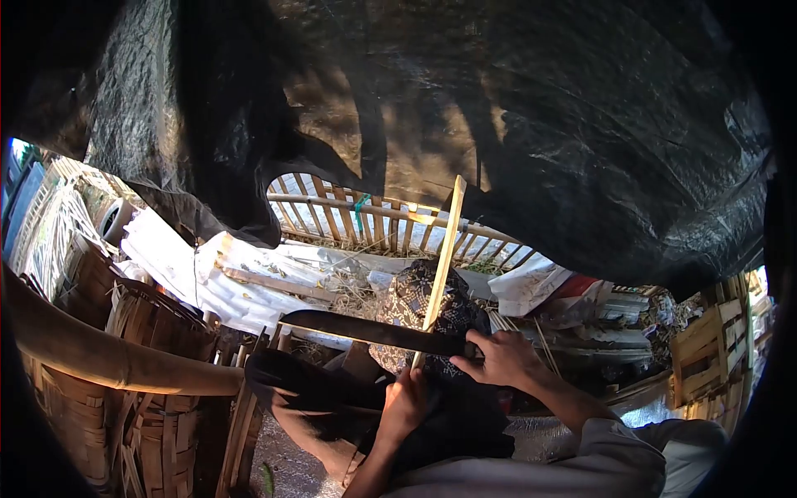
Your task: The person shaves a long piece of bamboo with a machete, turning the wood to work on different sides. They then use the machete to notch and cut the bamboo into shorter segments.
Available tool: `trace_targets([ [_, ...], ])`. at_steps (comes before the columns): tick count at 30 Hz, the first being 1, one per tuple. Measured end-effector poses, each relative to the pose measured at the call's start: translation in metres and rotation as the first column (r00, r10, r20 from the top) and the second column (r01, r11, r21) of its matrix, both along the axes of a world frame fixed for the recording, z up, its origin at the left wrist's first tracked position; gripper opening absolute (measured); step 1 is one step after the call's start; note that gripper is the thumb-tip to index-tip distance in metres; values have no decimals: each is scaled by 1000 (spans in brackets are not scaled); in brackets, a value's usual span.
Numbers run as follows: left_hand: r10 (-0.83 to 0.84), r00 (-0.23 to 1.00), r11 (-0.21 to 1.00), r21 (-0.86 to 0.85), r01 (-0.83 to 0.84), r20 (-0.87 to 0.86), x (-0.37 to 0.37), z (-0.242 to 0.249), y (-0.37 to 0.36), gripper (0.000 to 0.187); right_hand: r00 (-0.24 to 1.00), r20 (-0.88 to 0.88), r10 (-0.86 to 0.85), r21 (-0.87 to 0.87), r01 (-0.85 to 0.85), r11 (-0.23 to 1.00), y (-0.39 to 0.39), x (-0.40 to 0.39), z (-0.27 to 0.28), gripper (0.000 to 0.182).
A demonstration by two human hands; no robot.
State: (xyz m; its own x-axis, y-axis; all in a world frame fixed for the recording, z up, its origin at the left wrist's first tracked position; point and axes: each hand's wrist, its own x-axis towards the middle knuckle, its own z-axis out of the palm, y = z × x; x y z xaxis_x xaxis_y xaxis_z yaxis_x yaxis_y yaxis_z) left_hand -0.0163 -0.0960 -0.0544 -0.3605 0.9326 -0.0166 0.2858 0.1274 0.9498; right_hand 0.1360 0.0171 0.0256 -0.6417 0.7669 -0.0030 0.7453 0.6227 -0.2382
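My right hand [501, 358] is closed around the handle end of a long, dark-bladed machete [365, 329], which points to the left. My left hand [404, 404] grips the lower end of a pale bamboo strip [446, 249] that stands up at a slant. The blade crosses the strip just above my left hand and seems to touch it. Behind them a brown patterned cloth [397, 309] lies over what looks like my knee. My fingers partly hide the machete's handle and the strip's bottom end.
A dark plastic sheet [581, 124] hangs low overhead. On the left are woven bamboo baskets [158, 324] and a thick bamboo pole [149, 365]. A slatted bamboo fence [374, 220] stands ahead, and a wooden crate [706, 349] sits at the right.
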Motion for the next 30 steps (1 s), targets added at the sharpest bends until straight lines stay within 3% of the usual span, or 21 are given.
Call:
trace_targets([
  [1, 4, 996, 998, 69, 1, -84, 3, 5, 2, 22, 999, 26, 34, 66, -36, 997, 2, 1, 2, 42],
  [5, 6, 987, 998, 70, 6, -164, 5, 15, 6, 17, 989, 93, 112, 302, -135, 944, 27, 7, 8, 45],
  [6, 29, 969, 995, 98, -4, -245, 6, 13, 5, 16, 987, 141, 71, 371, -120, 921, 33, 6, 13, 48],
  [8, 47, 942, 992, 129, -4, -332, 5, 10, 4, 15, 1000, -21, 3, 257, 3, 966, 65, 14, -3, 53],
  [10, -3, 970, 998, 59, 18, -242, 3, 7, 2, 21, 964, -258, -59, 315, 141, 939, 82, 11, -5, 46],
  [11, 4, 971, 998, 67, 12, -239, 3, 8, 3, 21, 952, -279, -124, 157, 173, 972, 83, 10, 2, 40],
  [12, 11, 976, 999, 37, -3, -219, 4, 11, 2, 22, 954, -277, -116, 165, 166, 972, 82, 10, 4, 40],
  [14, 19, 979, 1000, 9, -18, -202, 1, 12, 6, 23, 959, -263, -109, -97, 86, 992, 68, 15, -4, 43],
  [17, 45, 993, 998, -38, -49, -114, -5, 1, 9, 23, 999, -21, 24, -120, -27, 992, 27, 12, -10, 49],
  [18, 45, 999, 999, 18, -45, 11, -9, -6, 8, 27, 996, 82, 41, -165, -27, 986, 15, 9, -11, 49],
  [19, 42, 990, 996, 71, -51, 134, -10, -13, 7, 31, 990, 92, 104, -108, -94, 990, 9, 11, -25, 48],
  [20, 55, 989, 996, 57, -63, 139, -9, -20, 5, 31, 989, 95, 117, -121, -105, 987, 8, 11, -24, 48],
  [22, 38, 903, 992, -123, 16, 427, -13, -29, 0, 38, 985, 104, 140, -48, -135, 990, 11, 11, -18, 50],
  [23, 8, 899, 999, -37, 9, 438, -11, -18, 0, 37, 984, 72, 163, 48, -167, 985, 16, 12, -20, 51],
  [24, 10, 902, 999, -41, 8, 432, -12, -12, 1, 37, 980, 151, 130, 49, -138, 989, 21, 8, -8, 52],
  [26, 56, 804, 984, -168, 56, 593, -12, -4, -1, 37, 988, 155, 27, 147, -50, 988, 33, 3, -1, 48],
  [27, 24, 826, 990, -130, 60, 563, -11, -10, -1, 39, 988, 153, 27, 148, -49, 988, 43, 4, -7, 48],
  [29, 26, 811, 990, -126, 60, 585, -9, -8, -1, 39, 989, -145, -24, 203, 54, 978, 66, 4, -22, 51],
  [30, 29, 795, 990, -125, 59, 606, -7, -5, 0, 40, 990, -139, -16, 213, 46, 976, 67, 6, -22, 51],
])
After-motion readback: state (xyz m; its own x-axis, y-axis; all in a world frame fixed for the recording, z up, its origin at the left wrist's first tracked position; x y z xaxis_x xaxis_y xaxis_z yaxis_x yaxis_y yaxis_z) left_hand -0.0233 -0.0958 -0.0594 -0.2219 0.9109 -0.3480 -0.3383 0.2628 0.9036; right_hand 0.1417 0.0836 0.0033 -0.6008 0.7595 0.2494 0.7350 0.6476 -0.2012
